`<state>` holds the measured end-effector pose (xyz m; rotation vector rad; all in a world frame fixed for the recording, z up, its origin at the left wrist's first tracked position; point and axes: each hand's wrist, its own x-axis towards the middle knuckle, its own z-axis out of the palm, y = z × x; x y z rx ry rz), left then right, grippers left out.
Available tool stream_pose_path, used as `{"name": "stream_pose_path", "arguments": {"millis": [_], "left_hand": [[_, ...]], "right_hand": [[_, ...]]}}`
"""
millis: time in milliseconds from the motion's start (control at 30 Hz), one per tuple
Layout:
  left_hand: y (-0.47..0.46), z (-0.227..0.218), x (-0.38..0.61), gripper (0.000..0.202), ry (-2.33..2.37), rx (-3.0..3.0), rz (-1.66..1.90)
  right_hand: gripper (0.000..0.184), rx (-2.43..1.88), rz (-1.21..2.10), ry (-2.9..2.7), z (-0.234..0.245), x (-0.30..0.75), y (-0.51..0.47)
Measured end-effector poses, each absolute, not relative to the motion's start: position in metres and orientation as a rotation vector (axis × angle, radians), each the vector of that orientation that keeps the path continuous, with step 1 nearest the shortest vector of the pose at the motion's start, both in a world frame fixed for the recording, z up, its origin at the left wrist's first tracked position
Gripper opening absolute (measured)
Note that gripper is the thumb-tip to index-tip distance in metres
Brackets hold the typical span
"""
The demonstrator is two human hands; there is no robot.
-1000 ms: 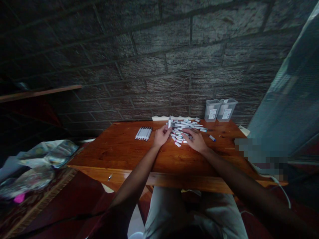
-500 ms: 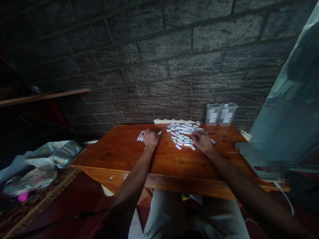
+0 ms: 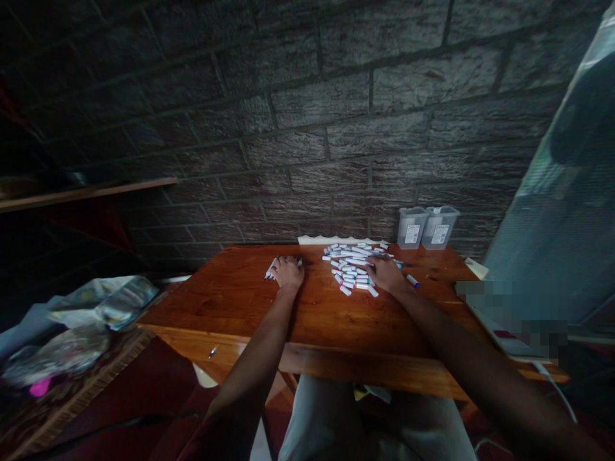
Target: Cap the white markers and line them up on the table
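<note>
The fingers of your left hand point(image 3: 289, 275) curl down over a row of white markers point(image 3: 270, 269), whose visible ends lie just to their left; that bent shape probably steadies the row. I cannot tell whether they pinch one. Your right hand point(image 3: 387, 275) is at the right edge of a loose heap of white pieces point(image 3: 350, 271), fingers bent, perhaps for easy reach; their grip is hidden too. The heap spreads left of those fingertips.

Dim; left side darkest; edges stretched, blurry.
</note>
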<state>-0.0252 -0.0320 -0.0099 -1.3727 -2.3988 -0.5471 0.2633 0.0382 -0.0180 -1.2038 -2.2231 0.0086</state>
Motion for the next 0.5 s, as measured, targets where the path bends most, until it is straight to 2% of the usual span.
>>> {"name": "stream_pose_path", "arguments": {"millis": [133, 300, 500], "left_hand": [[-0.033, -0.011, -0.027, 0.031, -2.402, -1.369, -0.562], [-0.032, -0.01, -0.023, 0.031, -2.389, -1.398, -0.582], [-0.036, 0.0, 0.015, 0.029, -1.835, -1.841, -0.853]], "right_hand": [[0.015, -1.342, 0.028, -2.261, -0.014, 0.26, 0.049], [0.017, -1.287, 0.105, -2.172, -0.021, 0.276, 0.05], [0.023, -1.21, 0.274, -1.918, -0.016, 0.291, 0.039]]}}
